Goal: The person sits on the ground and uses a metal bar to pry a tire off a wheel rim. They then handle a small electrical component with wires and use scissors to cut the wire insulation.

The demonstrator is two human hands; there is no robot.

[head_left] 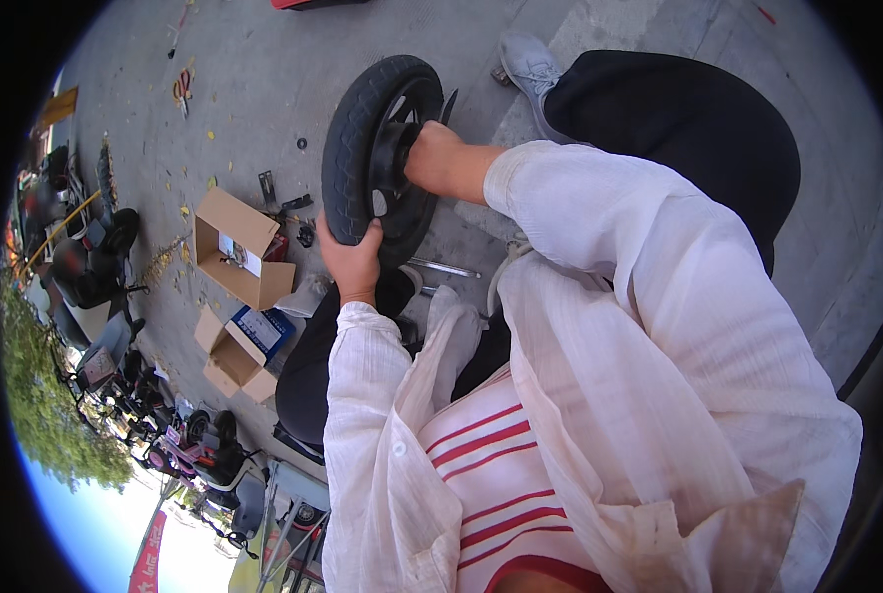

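Observation:
A black wheel with a thick tyre [347,148] stands on edge on the ground in front of me. My left hand [354,255] grips it at the lower left, thumb over the rim and fingers round the outside of the tyre. My right hand [436,160] is closed at the dark hub [390,158] in the wheel's middle; its fingers are mostly hidden, so what they hold I cannot make out. A thin dark pointed piece [449,106] sticks up just beyond this hand. Long metal rods [446,267] lie on the ground below the wheel.
Two opened cardboard boxes [236,219] and a blue box [263,331] sit to the left, beside small black parts [285,203]. Red-handled scissors [182,89] lie farther off. A grey shoe [530,67] is near the wheel's far right. Parked scooters [115,232] line the left.

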